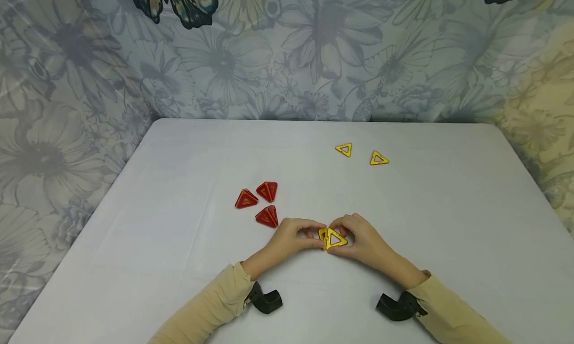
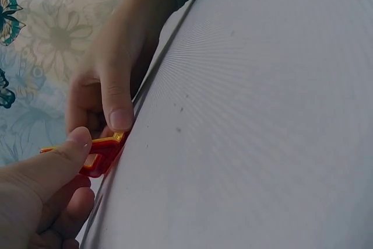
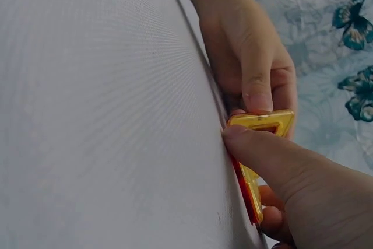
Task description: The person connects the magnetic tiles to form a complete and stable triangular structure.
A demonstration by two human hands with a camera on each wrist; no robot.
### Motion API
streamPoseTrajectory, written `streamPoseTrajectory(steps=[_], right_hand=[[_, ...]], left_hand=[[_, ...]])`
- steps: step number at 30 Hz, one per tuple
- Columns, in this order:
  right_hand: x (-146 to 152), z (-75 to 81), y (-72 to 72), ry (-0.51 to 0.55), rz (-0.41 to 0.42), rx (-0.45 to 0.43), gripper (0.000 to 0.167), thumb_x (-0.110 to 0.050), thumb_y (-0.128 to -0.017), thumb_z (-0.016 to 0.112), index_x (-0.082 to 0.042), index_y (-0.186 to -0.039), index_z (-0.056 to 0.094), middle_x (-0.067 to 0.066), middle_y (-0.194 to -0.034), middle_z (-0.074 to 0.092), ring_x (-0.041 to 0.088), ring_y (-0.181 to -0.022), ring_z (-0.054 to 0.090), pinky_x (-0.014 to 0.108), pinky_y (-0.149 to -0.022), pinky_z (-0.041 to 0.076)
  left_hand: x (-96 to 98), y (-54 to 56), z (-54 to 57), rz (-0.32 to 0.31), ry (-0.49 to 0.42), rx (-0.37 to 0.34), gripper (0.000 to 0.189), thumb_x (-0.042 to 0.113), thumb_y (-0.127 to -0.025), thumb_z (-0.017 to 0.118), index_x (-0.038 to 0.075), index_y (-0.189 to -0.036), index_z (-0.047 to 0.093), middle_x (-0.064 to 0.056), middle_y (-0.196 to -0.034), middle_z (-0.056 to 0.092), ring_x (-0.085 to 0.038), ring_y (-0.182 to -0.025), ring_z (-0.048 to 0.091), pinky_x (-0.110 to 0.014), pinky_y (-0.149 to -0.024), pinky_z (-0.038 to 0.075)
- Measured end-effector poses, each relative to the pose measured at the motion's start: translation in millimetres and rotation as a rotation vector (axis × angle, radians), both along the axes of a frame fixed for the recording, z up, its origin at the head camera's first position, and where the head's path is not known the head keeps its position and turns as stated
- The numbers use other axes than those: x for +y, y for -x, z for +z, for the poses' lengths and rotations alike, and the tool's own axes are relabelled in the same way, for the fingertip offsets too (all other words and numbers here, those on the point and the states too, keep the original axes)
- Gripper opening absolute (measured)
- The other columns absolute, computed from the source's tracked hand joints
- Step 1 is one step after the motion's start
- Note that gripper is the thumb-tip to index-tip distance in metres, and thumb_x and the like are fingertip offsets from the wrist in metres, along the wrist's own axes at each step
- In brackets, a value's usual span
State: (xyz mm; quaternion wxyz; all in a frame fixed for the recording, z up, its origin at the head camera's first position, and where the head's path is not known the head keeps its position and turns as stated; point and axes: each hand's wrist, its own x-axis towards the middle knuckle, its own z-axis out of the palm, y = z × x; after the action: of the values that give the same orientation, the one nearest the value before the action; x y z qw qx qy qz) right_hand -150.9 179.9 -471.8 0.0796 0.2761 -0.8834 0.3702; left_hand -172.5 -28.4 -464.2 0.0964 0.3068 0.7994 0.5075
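Observation:
Low over the white table, my left hand (image 1: 293, 238) and right hand (image 1: 365, 242) meet at a small piece of yellow triangular tiles (image 1: 329, 240). Thumb and fingers of each hand pinch it from opposite sides. Two tiles stand at an angle to each other, edges touching. Red shows beside the yellow in the right wrist view, along the piece's lower side (image 3: 246, 193). In the left wrist view the piece (image 2: 104, 158) looks mostly red with yellow edges. Fingers cover part of it.
Three red pyramid-like pieces, (image 1: 246, 200) (image 1: 267, 191) (image 1: 267, 217), lie left of the hands. Two yellow triangle tiles, one left (image 1: 350, 149) and one right (image 1: 372, 159), lie farther back. The white table (image 1: 179, 174) ends at a flowered backdrop (image 1: 224, 65).

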Motion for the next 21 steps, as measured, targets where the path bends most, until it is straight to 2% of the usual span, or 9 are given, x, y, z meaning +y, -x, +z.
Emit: streamPoseTrajectory(steps=[5, 10, 12, 15, 17, 21], right_hand=[[4.8, 3.4, 3.7, -0.016, 0.035, -0.040, 0.043, -0.026, -0.059, 0.084, -0.009, -0.092, 0.060, -0.008, -0.074, 0.044, 0.008, -0.070, 0.039, 0.024, -0.062, 0.035], [19.6, 15.4, 12.7, 0.036, 0.089, -0.234, 0.048, -0.024, -0.063, 0.082, -0.007, -0.101, 0.058, -0.004, -0.077, 0.048, 0.011, -0.066, 0.040, 0.023, -0.059, 0.034], [26.6, 18.4, 18.2, 0.079, 0.085, -0.314, 0.049, -0.019, -0.065, 0.081, -0.004, -0.105, 0.057, -0.001, -0.081, 0.052, 0.015, -0.063, 0.039, 0.024, -0.056, 0.034], [35.2, 17.5, 27.5, 0.129, 0.021, -0.320, 0.050, -0.013, -0.065, 0.081, 0.000, -0.107, 0.056, 0.004, -0.082, 0.055, 0.015, -0.058, 0.038, 0.024, -0.052, 0.033], [38.7, 13.3, 35.4, 0.138, -0.068, -0.276, 0.049, -0.012, -0.065, 0.080, 0.001, -0.106, 0.057, 0.005, -0.078, 0.054, 0.013, -0.056, 0.037, 0.025, -0.051, 0.032], [41.0, 4.1, 55.5, 0.105, -0.230, -0.188, 0.048, -0.020, -0.067, 0.080, -0.002, -0.105, 0.058, 0.001, -0.066, 0.043, 0.011, -0.057, 0.035, 0.026, -0.052, 0.030]], left_hand=[[1.1, 0.9, 0.0, 0.003, -0.007, 0.004, 0.034, 0.018, -0.071, 0.075, 0.007, -0.103, 0.067, 0.008, -0.069, 0.059, -0.004, -0.066, 0.052, -0.022, -0.065, 0.041], [4.0, 0.1, 2.2, 0.013, -0.005, 0.002, 0.034, 0.016, -0.070, 0.075, 0.007, -0.102, 0.068, 0.007, -0.070, 0.059, -0.003, -0.065, 0.052, -0.021, -0.063, 0.041], [4.4, -0.9, 3.1, 0.017, 0.007, -0.001, 0.034, 0.015, -0.070, 0.075, 0.006, -0.102, 0.068, 0.007, -0.070, 0.060, -0.003, -0.065, 0.052, -0.021, -0.063, 0.042], [3.8, -2.8, 3.7, 0.023, 0.019, -0.008, 0.035, 0.015, -0.070, 0.075, 0.007, -0.103, 0.068, 0.007, -0.071, 0.060, -0.002, -0.065, 0.052, -0.021, -0.064, 0.042], [3.3, -3.6, 3.9, 0.023, 0.015, -0.015, 0.035, 0.015, -0.070, 0.075, 0.007, -0.103, 0.068, 0.007, -0.072, 0.061, -0.003, -0.065, 0.052, -0.022, -0.066, 0.043], [2.3, -3.6, 2.9, 0.022, 0.000, -0.014, 0.035, 0.016, -0.070, 0.075, 0.007, -0.103, 0.068, 0.006, -0.073, 0.062, -0.004, -0.066, 0.053, -0.024, -0.067, 0.043]])
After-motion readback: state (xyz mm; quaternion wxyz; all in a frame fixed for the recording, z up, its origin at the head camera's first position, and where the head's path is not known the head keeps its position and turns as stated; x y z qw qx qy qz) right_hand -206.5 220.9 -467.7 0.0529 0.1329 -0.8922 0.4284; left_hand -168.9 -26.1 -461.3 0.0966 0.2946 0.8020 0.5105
